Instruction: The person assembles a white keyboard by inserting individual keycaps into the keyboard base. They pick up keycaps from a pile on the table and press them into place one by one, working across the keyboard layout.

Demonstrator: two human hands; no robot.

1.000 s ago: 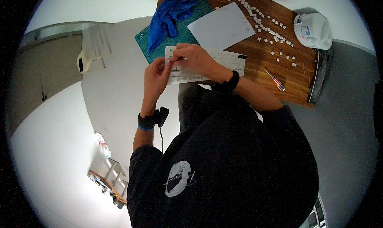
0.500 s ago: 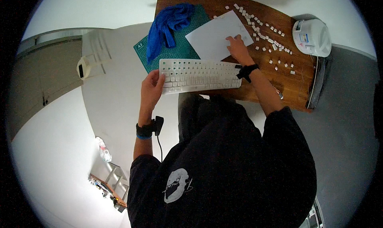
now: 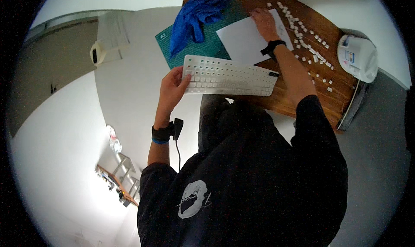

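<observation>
A white keyboard (image 3: pixel 229 76) is in my left hand (image 3: pixel 173 90), whose fingers are closed round its left end. The keyboard is tilted and held in front of the table's near edge. Its far rows show bare switch places, while keycaps sit in the nearer rows. My right hand (image 3: pixel 264 23) reaches over the far edge of a white sheet of paper (image 3: pixel 242 41). The right fingers are bent and drawn together; what lies between them, if anything, is too small to make out. Loose white keycaps (image 3: pixel 317 56) lie scattered to the right of the paper.
A blue cloth (image 3: pixel 192 20) lies crumpled on a green cutting mat (image 3: pixel 212 35) at the far left of the brown wooden table (image 3: pixel 333 110). At its right edge stands a white tub (image 3: pixel 358 59). A pale stool (image 3: pixel 98 53) is on the floor to the left.
My right hand has moved away from me, from the middle of the paper to its far edge, fingers drawing in. The left hand still holds the keyboard; the whole view has shifted.
</observation>
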